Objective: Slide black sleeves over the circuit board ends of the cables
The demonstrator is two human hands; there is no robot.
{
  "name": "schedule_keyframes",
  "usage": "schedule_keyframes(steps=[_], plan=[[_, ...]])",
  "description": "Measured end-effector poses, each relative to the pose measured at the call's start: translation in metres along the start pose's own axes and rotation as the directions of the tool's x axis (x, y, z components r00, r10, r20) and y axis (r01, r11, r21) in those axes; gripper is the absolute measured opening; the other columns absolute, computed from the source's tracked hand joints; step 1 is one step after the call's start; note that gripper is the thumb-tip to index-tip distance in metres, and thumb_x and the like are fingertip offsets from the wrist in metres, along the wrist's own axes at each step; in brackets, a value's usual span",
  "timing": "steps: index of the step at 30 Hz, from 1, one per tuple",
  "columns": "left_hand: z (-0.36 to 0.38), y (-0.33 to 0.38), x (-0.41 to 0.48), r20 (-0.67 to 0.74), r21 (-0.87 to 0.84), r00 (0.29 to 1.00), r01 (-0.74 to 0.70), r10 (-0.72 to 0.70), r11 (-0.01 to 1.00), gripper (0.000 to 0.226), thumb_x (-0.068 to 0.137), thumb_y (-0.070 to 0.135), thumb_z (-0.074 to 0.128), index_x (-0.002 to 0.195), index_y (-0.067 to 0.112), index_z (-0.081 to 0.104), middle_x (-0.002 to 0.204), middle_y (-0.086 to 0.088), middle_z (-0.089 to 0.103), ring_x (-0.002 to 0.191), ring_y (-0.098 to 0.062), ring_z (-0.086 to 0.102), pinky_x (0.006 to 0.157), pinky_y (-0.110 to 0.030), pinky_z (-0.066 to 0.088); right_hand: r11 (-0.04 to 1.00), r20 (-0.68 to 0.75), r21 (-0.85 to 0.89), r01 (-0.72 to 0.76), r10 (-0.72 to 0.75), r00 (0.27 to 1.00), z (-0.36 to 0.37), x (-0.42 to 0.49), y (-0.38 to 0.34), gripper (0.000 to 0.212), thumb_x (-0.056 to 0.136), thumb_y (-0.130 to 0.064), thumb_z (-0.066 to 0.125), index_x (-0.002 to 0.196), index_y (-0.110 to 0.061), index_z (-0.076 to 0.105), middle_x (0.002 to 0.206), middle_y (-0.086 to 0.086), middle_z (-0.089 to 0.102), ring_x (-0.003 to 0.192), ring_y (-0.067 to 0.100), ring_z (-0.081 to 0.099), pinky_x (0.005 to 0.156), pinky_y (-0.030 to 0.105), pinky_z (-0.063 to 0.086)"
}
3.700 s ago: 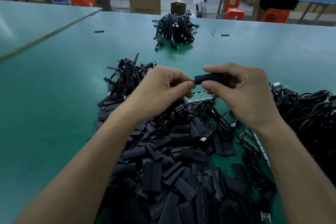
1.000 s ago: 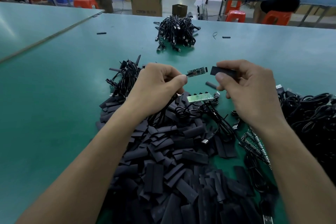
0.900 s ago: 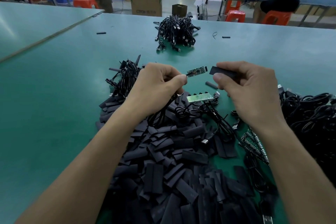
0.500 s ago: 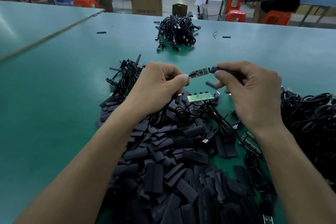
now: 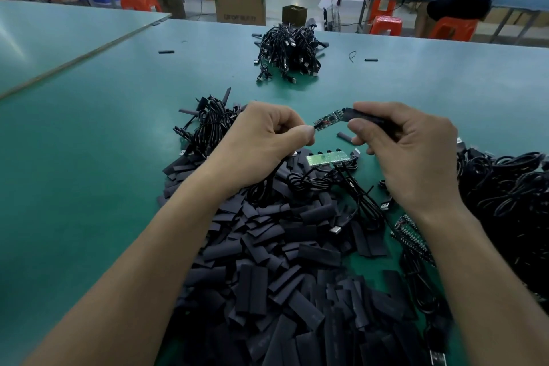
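A small circuit board (image 5: 328, 119) is pinched by the left hand (image 5: 267, 142) w/ one end entering a black sleeve (image 5: 368, 119) pinched by the right hand (image 5: 416, 154) (above a sleeve pile (image 5: 282, 276)).

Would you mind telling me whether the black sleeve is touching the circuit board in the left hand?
Touching: the head view shows the tip of the circuit board meeting the mouth of the black sleeve, with no gap.

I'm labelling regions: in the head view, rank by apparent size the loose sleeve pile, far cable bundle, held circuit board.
1. loose sleeve pile; nearest, which inflates it.
2. far cable bundle; distance shrinks it.
3. held circuit board.
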State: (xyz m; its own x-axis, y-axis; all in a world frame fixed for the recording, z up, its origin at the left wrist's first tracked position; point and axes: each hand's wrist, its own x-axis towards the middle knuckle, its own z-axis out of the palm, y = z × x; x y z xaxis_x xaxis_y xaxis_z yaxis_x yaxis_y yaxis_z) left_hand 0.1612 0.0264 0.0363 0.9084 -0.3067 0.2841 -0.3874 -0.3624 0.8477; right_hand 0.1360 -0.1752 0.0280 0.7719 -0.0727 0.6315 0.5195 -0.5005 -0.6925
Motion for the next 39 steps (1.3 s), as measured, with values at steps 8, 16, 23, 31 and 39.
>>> schedule_keyframes(steps=[8, 16, 23, 31, 39], plan=[[-0.006, -0.004, -0.001, 0.161, -0.035, 0.986, -0.035, 0.04, 0.999, 0.02, 0.098, 0.021, 0.064, 0.082, 0.013, 0.073, 0.055, 0.013, 0.04, 0.05, -0.008, 0.029, 0.048, -0.018, 0.024, 0.998, 0.105, 0.056, 0.029, -0.035, 0.994, -0.013, 0.003, 0.001, 0.026, 0.084, -0.027, 0.073, 0.108, -0.036, 0.068, 0.094, -0.01, 0.072, 0.077, 0.011, 0.07, 0.074, 0.022, 0.057], [-0.002, -0.006, -0.001, 0.213, 0.034, 0.976, -0.044, 0.036, 0.998, 0.022, 0.099, 0.022, 0.061, 0.085, 0.007, 0.068, 0.053, 0.015, 0.04, 0.047, -0.003, 0.03, 0.047, -0.014, 0.026, 0.993, 0.17, 0.12, -0.005, -0.016, 0.985, -0.011, 0.004, 0.004, 0.025, 0.085, -0.018, 0.075, 0.101, -0.036, 0.07, 0.093, -0.008, 0.074, 0.069, 0.008, 0.068, 0.069, 0.021, 0.056], [0.008, -0.006, -0.002, 0.117, 0.109, 0.991, -0.07, 0.057, 0.992, 0.046, 0.096, 0.045, 0.058, 0.08, 0.002, 0.061, 0.047, 0.016, 0.038, 0.043, -0.004, 0.031, 0.045, -0.014, 0.025, 0.991, 0.166, 0.132, 0.008, -0.03, 0.986, -0.008, 0.004, 0.006, 0.026, 0.086, -0.016, 0.077, 0.101, -0.037, 0.071, 0.089, -0.011, 0.075, 0.068, 0.01, 0.07, 0.068, 0.021, 0.056], [0.004, -0.009, -0.002, 0.107, 0.314, 0.982, -0.185, 0.158, 0.931, 0.036, 0.098, 0.04, 0.06, 0.08, 0.008, 0.062, 0.054, 0.009, 0.045, 0.047, -0.007, 0.038, 0.046, -0.016, 0.03, 0.999, 0.18, 0.0, 0.054, -0.053, 0.982, -0.01, 0.004, 0.008, 0.029, 0.086, -0.02, 0.076, 0.11, -0.036, 0.069, 0.093, -0.017, 0.071, 0.075, 0.007, 0.07, 0.075, 0.033, 0.06], [0.004, -0.009, -0.002, 0.105, 0.34, 0.97, -0.24, 0.217, 0.909, 0.032, 0.096, 0.04, 0.06, 0.081, 0.012, 0.066, 0.054, 0.011, 0.046, 0.048, -0.007, 0.04, 0.047, -0.016, 0.03, 0.995, 0.263, 0.091, 0.028, -0.051, 0.963, -0.015, 0.004, 0.004, 0.025, 0.084, -0.013, 0.075, 0.101, -0.031, 0.073, 0.084, -0.017, 0.075, 0.069, 0.006, 0.068, 0.069, 0.02, 0.056]])
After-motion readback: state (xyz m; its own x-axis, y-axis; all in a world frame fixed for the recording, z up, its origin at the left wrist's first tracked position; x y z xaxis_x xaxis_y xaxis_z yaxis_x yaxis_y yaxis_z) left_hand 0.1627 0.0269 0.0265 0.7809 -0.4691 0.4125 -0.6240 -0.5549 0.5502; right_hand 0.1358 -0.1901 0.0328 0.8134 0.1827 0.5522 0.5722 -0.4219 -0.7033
